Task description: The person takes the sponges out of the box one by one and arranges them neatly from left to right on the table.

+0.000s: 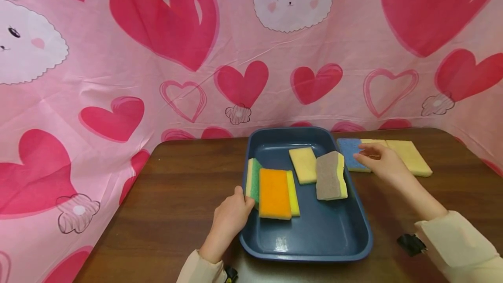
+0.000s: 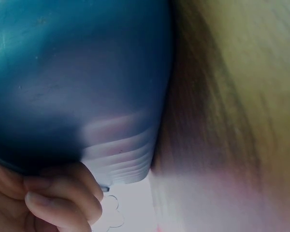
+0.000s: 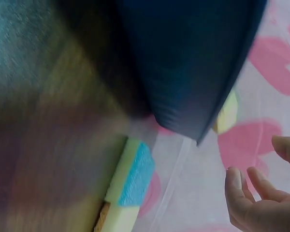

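- Right hand: thumb and fingers curved and apart, pinching nothing, raised over a row of sponges at the bench's far right.
- Blue sponge: at the row's left end, just left of the fingertips, its long axis running away from the person; the right hand is nearer.
- Left hand: grips the navy tray's left rim.
- The tray's raised right wall stands just left of the blue sponge; bench surface stretches in front of the row.

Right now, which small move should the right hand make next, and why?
Probably bring the right hand down to the blue sponge and pinch it: that hand is empty and overlaps the sponge in the head view, the left hand grips the tray, and other sponges already lie inside.
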`<action>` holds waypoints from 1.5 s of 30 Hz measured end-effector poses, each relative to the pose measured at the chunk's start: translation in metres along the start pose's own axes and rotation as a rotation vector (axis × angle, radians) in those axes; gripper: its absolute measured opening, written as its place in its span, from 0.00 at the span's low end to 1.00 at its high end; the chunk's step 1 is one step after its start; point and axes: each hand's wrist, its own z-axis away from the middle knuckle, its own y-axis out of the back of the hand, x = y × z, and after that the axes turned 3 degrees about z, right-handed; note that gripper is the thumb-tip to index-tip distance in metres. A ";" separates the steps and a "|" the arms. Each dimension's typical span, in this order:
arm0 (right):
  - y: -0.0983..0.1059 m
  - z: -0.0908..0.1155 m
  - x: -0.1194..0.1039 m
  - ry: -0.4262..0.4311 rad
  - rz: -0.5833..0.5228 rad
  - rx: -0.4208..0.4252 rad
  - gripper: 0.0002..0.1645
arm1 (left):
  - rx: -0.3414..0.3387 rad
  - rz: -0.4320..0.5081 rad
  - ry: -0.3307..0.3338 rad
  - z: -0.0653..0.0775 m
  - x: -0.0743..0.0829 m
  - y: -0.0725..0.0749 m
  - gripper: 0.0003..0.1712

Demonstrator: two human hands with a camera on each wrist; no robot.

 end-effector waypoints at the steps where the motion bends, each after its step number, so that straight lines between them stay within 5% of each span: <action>1: -0.004 0.000 -0.002 0.004 -0.007 -0.002 0.32 | 0.000 0.001 -0.002 0.000 0.000 0.000 0.12; 13: -0.028 0.004 -0.014 -0.005 -0.054 -0.101 0.40 | 0.001 0.000 0.001 -0.002 -0.001 -0.002 0.12; 23: -0.040 0.006 -0.020 0.081 0.047 -0.043 0.42 | -0.002 0.004 0.002 -0.001 -0.001 -0.001 0.12; 45: -0.046 0.007 -0.028 0.097 0.103 -0.011 0.44 | 0.000 0.008 0.002 -0.001 0.000 -0.001 0.12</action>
